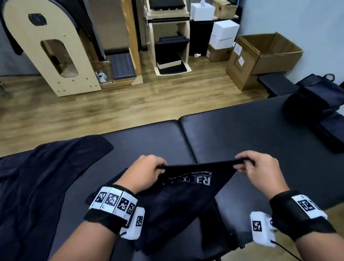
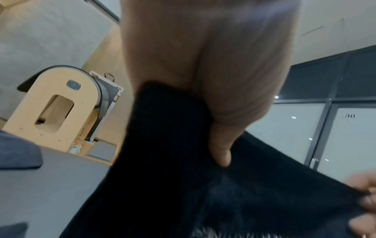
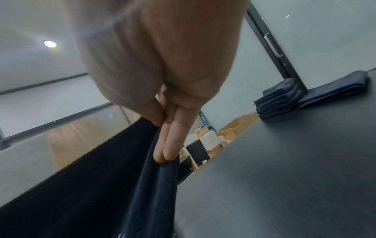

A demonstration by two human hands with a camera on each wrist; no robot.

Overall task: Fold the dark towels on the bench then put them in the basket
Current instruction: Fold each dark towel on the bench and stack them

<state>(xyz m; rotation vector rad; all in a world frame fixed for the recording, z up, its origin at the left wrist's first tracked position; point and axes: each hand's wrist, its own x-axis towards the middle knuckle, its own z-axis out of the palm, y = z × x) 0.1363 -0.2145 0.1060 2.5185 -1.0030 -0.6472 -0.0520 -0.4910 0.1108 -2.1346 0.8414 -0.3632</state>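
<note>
Both hands hold a dark towel with white lettering stretched over the black bench. My left hand pinches its top left corner, and my right hand pinches the top right corner. The rest of the towel hangs down onto the bench's near edge. In the left wrist view the left hand grips the towel. In the right wrist view the right hand pinches the towel's edge. Another dark towel lies crumpled on the bench's left part. I see no basket.
Folded dark towels are stacked at the bench's right end, also the stack in the right wrist view. An open cardboard box, white boxes and wooden exercise equipment stand on the wood floor beyond the bench.
</note>
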